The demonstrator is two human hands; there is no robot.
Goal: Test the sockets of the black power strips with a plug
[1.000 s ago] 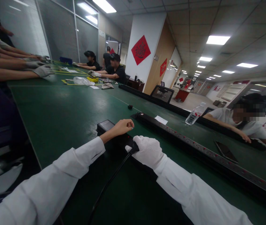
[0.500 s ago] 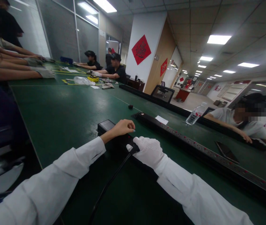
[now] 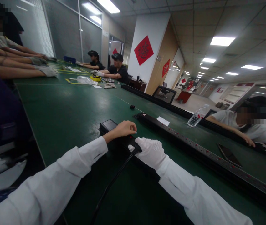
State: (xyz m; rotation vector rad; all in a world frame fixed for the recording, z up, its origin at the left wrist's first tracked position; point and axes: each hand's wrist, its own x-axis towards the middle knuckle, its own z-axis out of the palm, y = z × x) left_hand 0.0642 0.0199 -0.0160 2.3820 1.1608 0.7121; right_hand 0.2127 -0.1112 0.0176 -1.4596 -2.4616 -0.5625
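My left hand, bare, rests on a long black device lying on the green table. Its fingers are curled, and what they hold, if anything, is too small to name. Just to the right, my right hand wears a white dotted glove. Its fingers are closed around a black plug at the device's near side. A black cable runs from the plug down toward the lower edge of the view.
A long black power strip crosses the table on the right. Beyond it are a water bottle and a white paper. A phone lies at right. People sit or reach in at the left, back and right.
The view has shifted slightly, so everything sits a little further right and lower. Both hands keep nearly the same pose at the device and plug.
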